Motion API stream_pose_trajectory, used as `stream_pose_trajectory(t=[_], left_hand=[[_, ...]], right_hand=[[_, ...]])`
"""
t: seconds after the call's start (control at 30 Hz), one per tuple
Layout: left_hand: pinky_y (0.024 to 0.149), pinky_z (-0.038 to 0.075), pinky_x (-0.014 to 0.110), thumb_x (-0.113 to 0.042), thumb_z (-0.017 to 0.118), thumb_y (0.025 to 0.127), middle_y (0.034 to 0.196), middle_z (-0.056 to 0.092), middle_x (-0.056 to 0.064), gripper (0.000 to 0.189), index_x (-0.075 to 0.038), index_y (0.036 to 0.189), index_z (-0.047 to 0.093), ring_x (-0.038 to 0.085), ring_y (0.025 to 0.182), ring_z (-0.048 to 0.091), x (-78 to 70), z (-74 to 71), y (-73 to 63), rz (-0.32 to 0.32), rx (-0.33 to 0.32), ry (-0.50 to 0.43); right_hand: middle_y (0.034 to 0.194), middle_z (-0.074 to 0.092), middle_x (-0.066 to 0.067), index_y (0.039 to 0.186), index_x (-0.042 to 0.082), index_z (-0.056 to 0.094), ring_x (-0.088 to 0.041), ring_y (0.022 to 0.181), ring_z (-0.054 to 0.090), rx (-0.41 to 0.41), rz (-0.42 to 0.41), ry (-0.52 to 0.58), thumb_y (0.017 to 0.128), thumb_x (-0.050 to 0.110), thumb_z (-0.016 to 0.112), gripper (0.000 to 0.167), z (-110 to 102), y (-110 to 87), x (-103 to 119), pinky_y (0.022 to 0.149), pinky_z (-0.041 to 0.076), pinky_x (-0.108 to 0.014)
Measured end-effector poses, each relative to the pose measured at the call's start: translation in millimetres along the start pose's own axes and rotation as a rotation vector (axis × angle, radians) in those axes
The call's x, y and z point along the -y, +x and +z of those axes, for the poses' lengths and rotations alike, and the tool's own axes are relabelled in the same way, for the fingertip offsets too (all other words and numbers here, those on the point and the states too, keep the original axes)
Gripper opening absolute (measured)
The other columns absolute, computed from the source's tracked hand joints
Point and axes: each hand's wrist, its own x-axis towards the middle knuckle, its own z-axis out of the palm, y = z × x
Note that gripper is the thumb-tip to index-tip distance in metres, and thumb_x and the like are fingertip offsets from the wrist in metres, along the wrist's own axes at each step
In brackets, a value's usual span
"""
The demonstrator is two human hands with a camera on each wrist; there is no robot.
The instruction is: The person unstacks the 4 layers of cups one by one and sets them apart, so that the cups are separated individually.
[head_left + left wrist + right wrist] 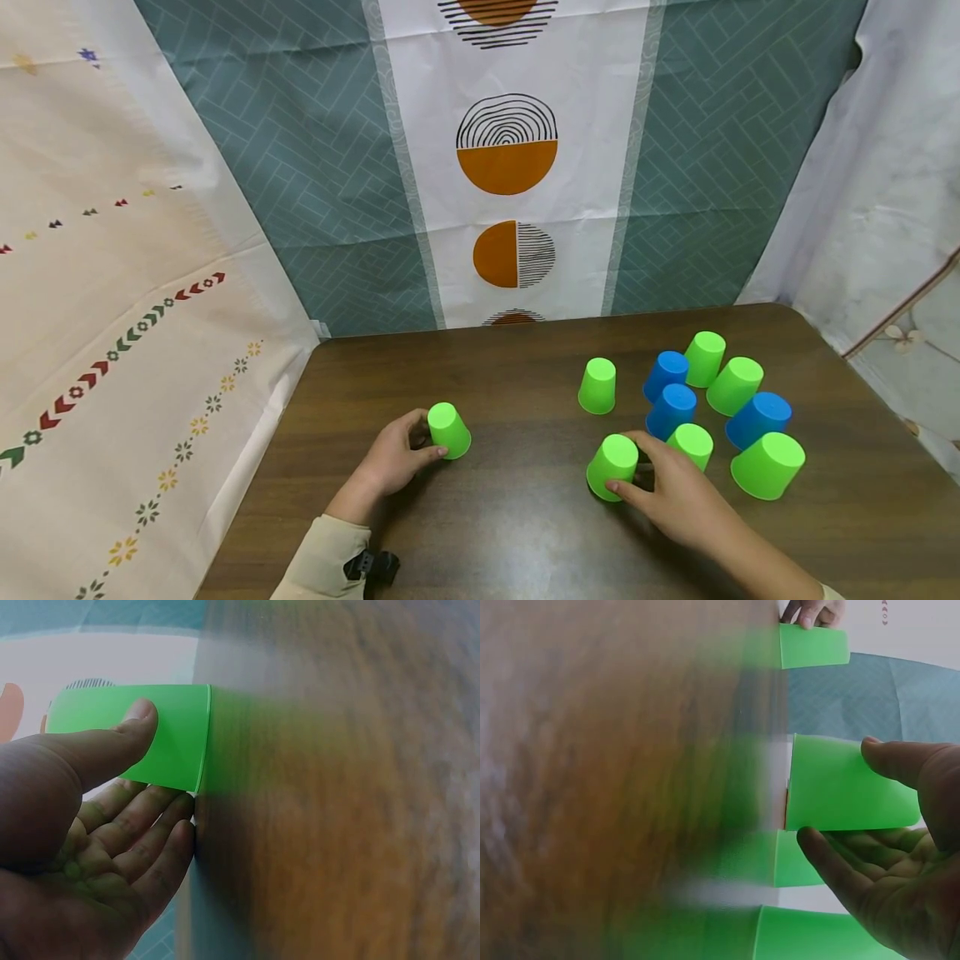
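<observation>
On the left of the table, my left hand holds an upside-down green cup between thumb and fingers. In the left wrist view the thumb lies across that cup's side, with the fingers on its other side. Nearer the middle right, my right hand grips another inverted green cup. The right wrist view shows the thumb and fingers on opposite sides of this cup. Whether its rim touches the table is hard to tell. Close behind the right hand stands a partly covered green cup.
More inverted cups crowd the right side of the brown table: blue cups and green cups. A single green cup stands farther back, left of the group. A patterned cloth hangs behind the table's far edge.
</observation>
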Motion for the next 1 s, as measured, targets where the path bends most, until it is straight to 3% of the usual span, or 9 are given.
stream_pose_trajectory(t=[1.0], left_hand=[[0.103, 0.053, 0.052, -0.013, 0.086, 0.088, 0.119, 0.073, 0.005, 0.041, -0.010, 0.123, 0.065, 0.027, 0.115, 0.070, 0.0, 1.0, 1.0, -0.002, 0.005, -0.007]], right_hand=[[0.112, 0.070, 0.009, 0.128, 0.014, 0.067, -0.014, 0.102, 0.066, 0.015, -0.004, -0.046, 0.085, 0.034, 0.090, 0.052, 3.5, -2.4, -4.9, 0.089, 0.058, -0.048]])
